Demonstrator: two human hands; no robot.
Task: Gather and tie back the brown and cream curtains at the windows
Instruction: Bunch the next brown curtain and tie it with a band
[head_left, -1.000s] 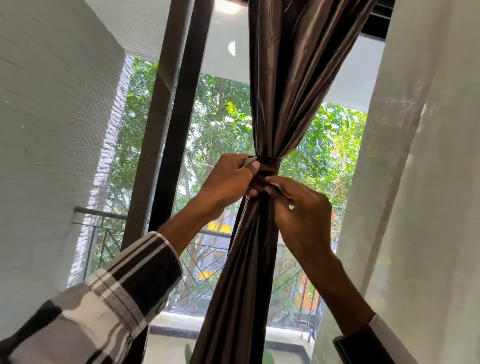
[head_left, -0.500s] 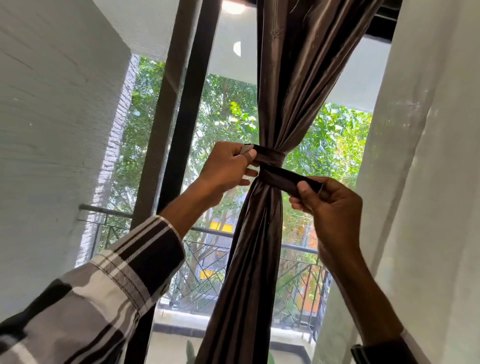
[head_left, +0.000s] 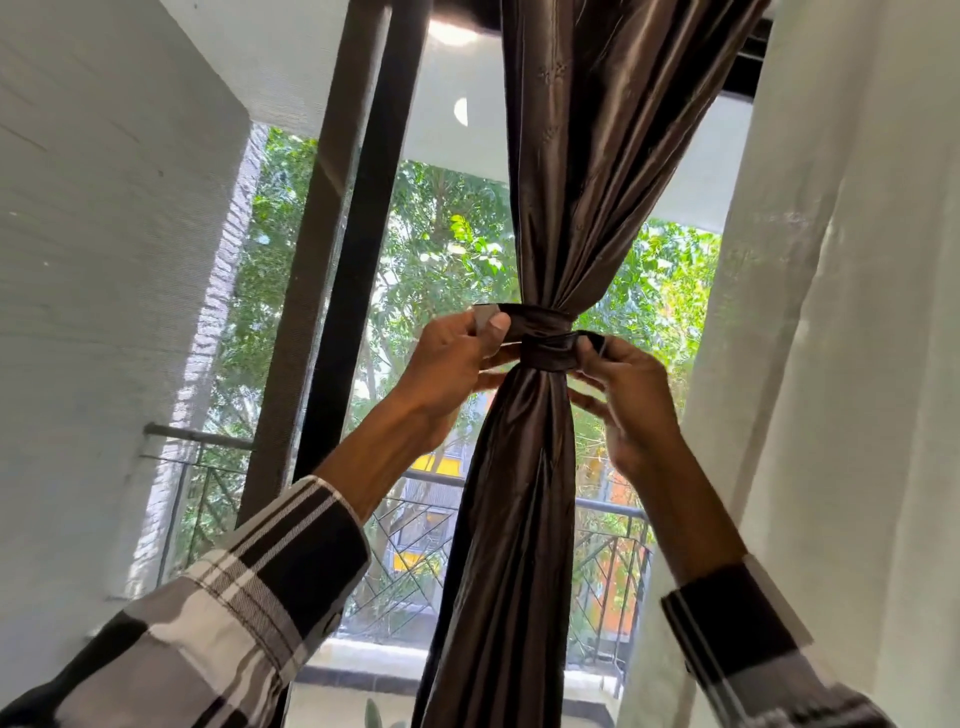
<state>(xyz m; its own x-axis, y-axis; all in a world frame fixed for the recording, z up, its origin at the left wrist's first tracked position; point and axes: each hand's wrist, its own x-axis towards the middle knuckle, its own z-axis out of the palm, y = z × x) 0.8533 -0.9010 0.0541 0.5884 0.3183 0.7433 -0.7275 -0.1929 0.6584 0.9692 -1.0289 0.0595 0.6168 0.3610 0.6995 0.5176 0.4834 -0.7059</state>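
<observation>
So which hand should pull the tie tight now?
Probably the right hand: it pinches the loose end of the tie band wrapped round the brown curtain, while the left hand anchors the other end.

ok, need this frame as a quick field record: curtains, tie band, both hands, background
brown curtain: gathered into one bunch, cinched at mid height
tie band: brown strip wrapped around the bunch, ends out to both sides, not yet fastened
left hand: pinches the band's left end, a pale patch showing at its tip
right hand: pinches the band's right end
cream curtain: hangs loose at right, untied
background: dark window frame, balcony railing, trees
</observation>
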